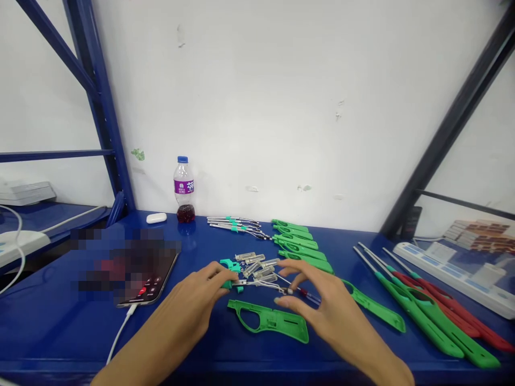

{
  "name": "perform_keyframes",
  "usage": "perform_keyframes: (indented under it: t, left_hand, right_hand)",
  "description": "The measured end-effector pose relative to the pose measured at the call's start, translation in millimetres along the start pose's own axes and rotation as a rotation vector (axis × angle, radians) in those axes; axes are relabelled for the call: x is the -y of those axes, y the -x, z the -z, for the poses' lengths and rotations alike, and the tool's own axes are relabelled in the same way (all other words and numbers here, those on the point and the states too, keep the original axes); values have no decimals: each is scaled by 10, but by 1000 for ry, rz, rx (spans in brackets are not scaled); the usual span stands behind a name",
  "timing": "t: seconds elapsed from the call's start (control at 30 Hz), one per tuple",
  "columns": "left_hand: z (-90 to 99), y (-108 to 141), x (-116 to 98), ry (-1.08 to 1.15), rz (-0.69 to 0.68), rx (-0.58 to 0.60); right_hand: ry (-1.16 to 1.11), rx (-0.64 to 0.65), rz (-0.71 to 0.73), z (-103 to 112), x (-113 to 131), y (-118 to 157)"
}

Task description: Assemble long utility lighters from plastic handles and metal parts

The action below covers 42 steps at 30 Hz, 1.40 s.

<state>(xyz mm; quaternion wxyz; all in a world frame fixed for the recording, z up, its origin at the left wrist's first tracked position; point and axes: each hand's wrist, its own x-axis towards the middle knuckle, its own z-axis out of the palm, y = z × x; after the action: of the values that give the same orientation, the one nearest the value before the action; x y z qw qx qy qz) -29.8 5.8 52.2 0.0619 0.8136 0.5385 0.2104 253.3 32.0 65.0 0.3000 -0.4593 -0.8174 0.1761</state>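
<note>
My left hand [201, 287] is closed with its fingertips on a silver metal piece [241, 282], beside several teal plastic parts [230, 265]. Two pale wires [265, 284] run rightward from that piece to a small dark-and-white igniter end [287, 291]. My right hand [322, 295] hovers around this end, thumb and fingers apart. Just below lies a green lighter shell half [277, 320], its inner side up. Several clear fuel tanks [252, 268] are heaped between the hands. A screwdriver with a clear purplish handle [309, 296] lies partly behind the right fingers.
Metal lighter tubes with wires [233, 225] and stacked green shell halves [300, 244] lie at the back. Green lighters [434, 316], red lighters [454, 305] and a power strip [454, 279] are rightward. A charging phone [161, 284], white case [156, 218] and bottle [184, 190] stand leftward.
</note>
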Motion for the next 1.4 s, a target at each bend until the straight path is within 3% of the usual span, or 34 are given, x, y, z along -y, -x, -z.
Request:
perform_keyframes:
  t: [0.17,0.37,0.63,0.97,1.4]
  left_hand:
    - [-101,33,206,48,28,44]
    - [-229,90,290,86,35,62]
    - [-95,32,77,9,56,179]
    - [-117,105,157,115,38,42]
    - [-103,72,144,120,90,186]
  right_hand:
    - [48,231,-27,15,-44,28]
    - [114,356,-33,-80,-163,2]
    - [88,309,-25,-39,-190,-9]
    - [22,224,75,-57,-75,-54]
    - [69,300,145,-145,-75,-35]
